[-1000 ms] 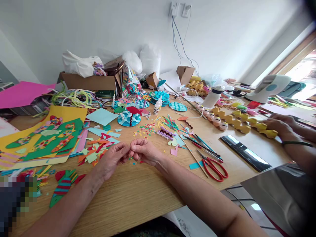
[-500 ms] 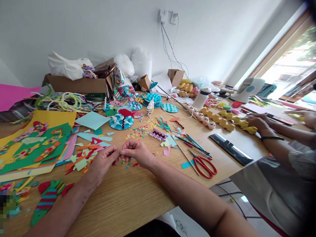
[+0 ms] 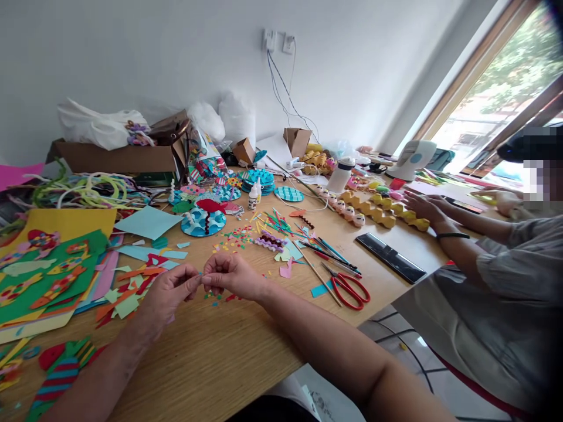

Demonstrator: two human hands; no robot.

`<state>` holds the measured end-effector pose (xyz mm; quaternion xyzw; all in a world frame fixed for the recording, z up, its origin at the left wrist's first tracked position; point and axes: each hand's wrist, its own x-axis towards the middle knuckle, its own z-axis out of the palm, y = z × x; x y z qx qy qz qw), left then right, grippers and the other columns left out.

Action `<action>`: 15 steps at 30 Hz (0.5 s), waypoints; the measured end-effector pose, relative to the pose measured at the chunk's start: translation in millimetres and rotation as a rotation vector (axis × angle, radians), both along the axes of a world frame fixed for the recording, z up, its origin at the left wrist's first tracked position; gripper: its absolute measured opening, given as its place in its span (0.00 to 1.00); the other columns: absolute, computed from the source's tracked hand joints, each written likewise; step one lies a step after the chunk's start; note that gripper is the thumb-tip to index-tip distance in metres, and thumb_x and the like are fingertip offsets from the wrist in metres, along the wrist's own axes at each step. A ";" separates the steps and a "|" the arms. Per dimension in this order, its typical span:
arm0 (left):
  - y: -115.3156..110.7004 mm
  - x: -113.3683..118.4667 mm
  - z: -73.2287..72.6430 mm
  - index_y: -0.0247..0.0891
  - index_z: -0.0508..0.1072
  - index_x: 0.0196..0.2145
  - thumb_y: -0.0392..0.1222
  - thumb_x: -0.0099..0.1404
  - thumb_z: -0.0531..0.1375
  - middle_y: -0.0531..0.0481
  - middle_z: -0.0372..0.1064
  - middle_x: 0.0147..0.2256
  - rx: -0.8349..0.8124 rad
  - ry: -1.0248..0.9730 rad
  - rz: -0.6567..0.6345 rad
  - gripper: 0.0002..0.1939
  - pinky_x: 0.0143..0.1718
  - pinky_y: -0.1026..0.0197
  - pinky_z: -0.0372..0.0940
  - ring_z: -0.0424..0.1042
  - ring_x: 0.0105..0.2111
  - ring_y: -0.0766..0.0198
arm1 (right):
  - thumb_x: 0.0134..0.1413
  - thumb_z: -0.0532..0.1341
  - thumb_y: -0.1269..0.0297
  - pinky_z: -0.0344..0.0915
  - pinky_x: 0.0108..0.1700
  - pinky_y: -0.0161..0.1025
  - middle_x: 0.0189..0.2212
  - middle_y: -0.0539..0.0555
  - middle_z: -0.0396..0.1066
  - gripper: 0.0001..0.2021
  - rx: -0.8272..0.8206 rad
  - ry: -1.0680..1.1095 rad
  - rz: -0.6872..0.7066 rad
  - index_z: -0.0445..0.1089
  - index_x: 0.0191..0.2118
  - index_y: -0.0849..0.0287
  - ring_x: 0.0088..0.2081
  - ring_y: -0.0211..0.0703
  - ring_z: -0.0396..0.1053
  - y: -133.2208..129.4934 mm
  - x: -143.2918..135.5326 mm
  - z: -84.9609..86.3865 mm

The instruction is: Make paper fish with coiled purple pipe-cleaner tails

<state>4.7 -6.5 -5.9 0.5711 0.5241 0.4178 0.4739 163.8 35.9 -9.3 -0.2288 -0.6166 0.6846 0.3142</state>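
My left hand (image 3: 172, 291) and my right hand (image 3: 231, 275) meet fingertip to fingertip just over the wooden table (image 3: 211, 363). Both pinch; what lies between the fingertips is too small to make out, though a speck of blue shows there. Small coloured paper bits (image 3: 237, 235) are scattered beyond my right hand. Left of my left hand lie orange, red and pale green paper scraps (image 3: 127, 306). A red paper fish on a blue wavy disc (image 3: 203, 228) sits behind my hands. A striped paper fish (image 3: 55, 378) lies beside my left forearm.
Red-handled scissors (image 3: 350, 290), a wooden stick (image 3: 317, 275) and a dark phone-like slab (image 3: 390, 257) lie right of my hands. Glue bottles (image 3: 253, 196) stand farther back. A co-worker's hands (image 3: 424, 208) touch yellow egg-carton strips (image 3: 396, 214). Green sheets with paper fish (image 3: 53, 266) lie left.
The view has turned slightly to the right, so table things sit farther left. My hands stay pinched together in nearly the same place. More of the co-worker has come into view.
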 end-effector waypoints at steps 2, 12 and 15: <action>-0.4 -0.7 4.2 0.39 0.69 0.21 0.53 0.49 0.63 0.56 0.58 0.18 -0.012 -0.018 -0.045 0.15 0.23 0.65 0.53 0.55 0.21 0.67 | 0.37 0.65 0.47 0.58 0.22 0.28 0.19 0.45 0.64 0.21 0.022 0.023 0.034 0.62 0.26 0.61 0.19 0.29 0.61 -2.0 2.1 4.2; -10.2 6.9 12.1 0.37 0.71 0.26 0.48 0.53 0.63 0.53 0.65 0.22 -0.271 -0.238 -0.240 0.11 0.22 0.68 0.51 0.54 0.21 0.71 | 0.41 0.67 0.56 0.56 0.21 0.27 0.20 0.46 0.66 0.16 -0.045 0.160 0.306 0.63 0.27 0.63 0.20 0.28 0.61 -4.3 13.9 10.0; -13.7 11.4 16.6 0.36 0.71 0.27 0.49 0.54 0.62 0.54 0.61 0.21 -0.295 -0.332 -0.262 0.12 0.21 0.68 0.50 0.52 0.20 0.72 | 0.42 0.67 0.58 0.54 0.20 0.27 0.20 0.46 0.67 0.15 -0.118 0.240 0.339 0.64 0.27 0.63 0.18 0.27 0.60 -5.6 15.8 9.0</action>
